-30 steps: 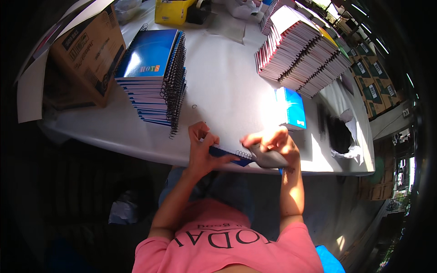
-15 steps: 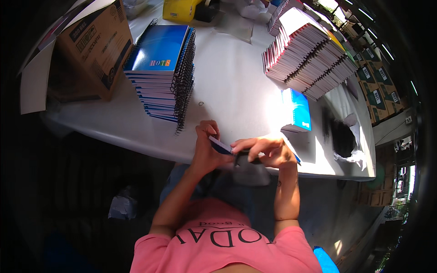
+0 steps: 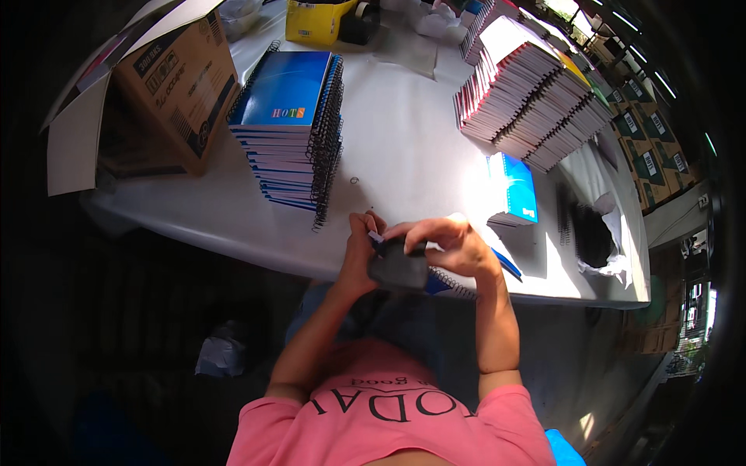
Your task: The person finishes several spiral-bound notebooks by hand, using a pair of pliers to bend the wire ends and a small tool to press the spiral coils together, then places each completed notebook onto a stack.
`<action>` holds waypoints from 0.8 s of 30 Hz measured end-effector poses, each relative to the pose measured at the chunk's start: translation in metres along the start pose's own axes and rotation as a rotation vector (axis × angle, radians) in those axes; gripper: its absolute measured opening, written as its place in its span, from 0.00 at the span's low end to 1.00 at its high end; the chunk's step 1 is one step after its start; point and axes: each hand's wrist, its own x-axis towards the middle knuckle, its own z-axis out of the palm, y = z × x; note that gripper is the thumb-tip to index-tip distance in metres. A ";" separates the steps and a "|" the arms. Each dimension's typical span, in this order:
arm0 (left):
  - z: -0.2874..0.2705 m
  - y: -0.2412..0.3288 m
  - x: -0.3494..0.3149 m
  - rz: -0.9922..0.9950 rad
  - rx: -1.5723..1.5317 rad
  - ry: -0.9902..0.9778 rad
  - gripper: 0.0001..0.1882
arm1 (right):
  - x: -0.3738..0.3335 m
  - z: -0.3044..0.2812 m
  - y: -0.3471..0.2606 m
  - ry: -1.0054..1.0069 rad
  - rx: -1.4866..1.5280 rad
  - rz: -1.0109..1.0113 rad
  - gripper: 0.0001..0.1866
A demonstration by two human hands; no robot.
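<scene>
At the table's near edge, my left hand (image 3: 359, 256) is closed on a small spiral notebook, whose blue corner and wire coil (image 3: 452, 284) show below my right wrist. A sliver of white page edge (image 3: 376, 237) shows by the left fingertips. My right hand (image 3: 451, 245) pinches the top of a dark, flat, stiff-looking sheet (image 3: 398, 270), held over the notebook; whether it is the notebook's own cover I cannot tell. Ahead and left stands a tall stack of blue spiral notebooks (image 3: 284, 89). Another blue notebook pile (image 3: 517, 186) sits to the right.
An open cardboard box (image 3: 175, 97) stands at the far left. Large stacks of spiral notebooks (image 3: 536, 97) rise at the back right. A yellow container (image 3: 315, 22) is at the back. Black wire coils (image 3: 587, 237) lie at the right, and a small ring (image 3: 354, 180) lies mid-table.
The dark sheet has swung up and left in front of my left hand, with my right hand moving left along with it. The notebook's blue corner and coil now show. The view has shifted slightly.
</scene>
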 end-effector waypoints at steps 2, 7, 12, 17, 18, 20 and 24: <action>0.000 0.002 0.000 0.063 0.029 -0.031 0.44 | 0.007 -0.010 0.010 0.134 -0.256 0.168 0.13; 0.000 -0.012 -0.004 -0.121 -0.128 0.027 0.51 | 0.002 -0.001 0.004 -0.036 0.110 0.061 0.18; 0.000 0.002 -0.003 0.124 0.180 -0.046 0.51 | -0.005 0.006 0.016 -0.010 0.429 -0.025 0.17; 0.000 0.008 -0.001 0.116 0.161 -0.031 0.45 | 0.000 -0.009 0.046 0.337 -0.050 0.116 0.16; -0.001 0.008 -0.001 0.067 0.132 -0.038 0.39 | -0.002 -0.009 0.043 0.419 -0.088 0.058 0.16; -0.006 0.009 -0.001 -0.031 0.074 -0.067 0.27 | -0.013 -0.016 0.033 0.545 -0.445 0.107 0.22; -0.015 0.019 0.000 -0.188 -0.238 -0.126 0.16 | -0.067 -0.022 0.040 0.775 -0.455 0.111 0.22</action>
